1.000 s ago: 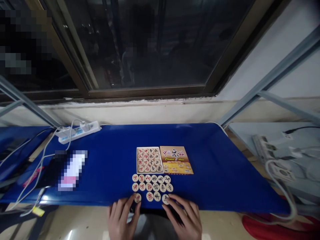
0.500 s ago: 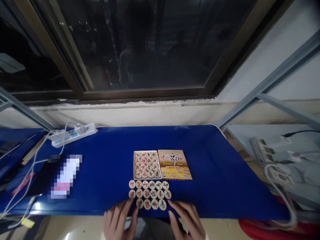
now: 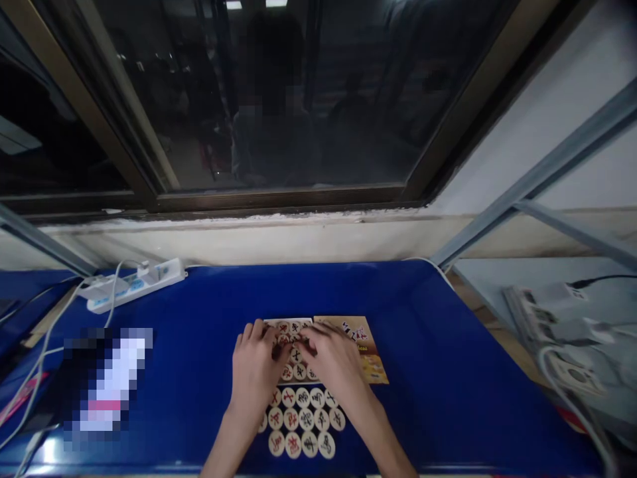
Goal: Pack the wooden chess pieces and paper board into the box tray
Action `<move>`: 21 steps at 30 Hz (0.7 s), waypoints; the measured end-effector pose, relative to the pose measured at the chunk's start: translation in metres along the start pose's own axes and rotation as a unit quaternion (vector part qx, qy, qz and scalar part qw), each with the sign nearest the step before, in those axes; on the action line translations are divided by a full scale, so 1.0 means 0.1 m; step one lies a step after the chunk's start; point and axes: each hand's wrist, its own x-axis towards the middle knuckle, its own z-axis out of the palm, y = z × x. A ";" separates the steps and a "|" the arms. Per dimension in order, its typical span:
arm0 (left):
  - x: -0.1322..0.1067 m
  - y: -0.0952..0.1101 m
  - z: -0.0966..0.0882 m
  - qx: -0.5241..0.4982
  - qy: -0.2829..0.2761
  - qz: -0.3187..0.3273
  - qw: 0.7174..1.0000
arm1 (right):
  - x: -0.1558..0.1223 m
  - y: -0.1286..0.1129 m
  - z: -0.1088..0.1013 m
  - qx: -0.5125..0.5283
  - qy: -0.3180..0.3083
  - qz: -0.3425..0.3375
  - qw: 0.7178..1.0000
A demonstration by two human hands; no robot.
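A square box (image 3: 299,383) of round Chinese chess pieces, marked in red and black, lies on the blue table. My left hand (image 3: 256,365) reaches over the box's left side, fingers bent and thumb curled in among the pieces. From the right, my right hand (image 3: 334,358) also curls its thumb and fingers down at the pieces. What either hand's fingertips hold is hidden. The box lid (image 3: 373,365), printed with Chinese chess lettering, lies against the right side, partly under my right hand. Nearer me, more chess pieces (image 3: 306,418) lie flat in three rows, partly covered by my forearms.
At the back left sits a white power strip (image 3: 137,292) with cables. A blurred-out rectangular object (image 3: 112,382) lies at the left. Another power strip (image 3: 527,309) with cables stands on the grey surface to the right. A window (image 3: 293,133) fills the back.
Both hands have moved from beside the nearest row of pieces forward to the box, and their fingers have curled in over it. The camera view has shifted slightly.
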 end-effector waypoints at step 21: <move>-0.41 -0.07 -0.17 -0.078 0.015 0.016 0.997 | -0.26 -0.11 -0.14 0.043 -0.020 0.039 0.998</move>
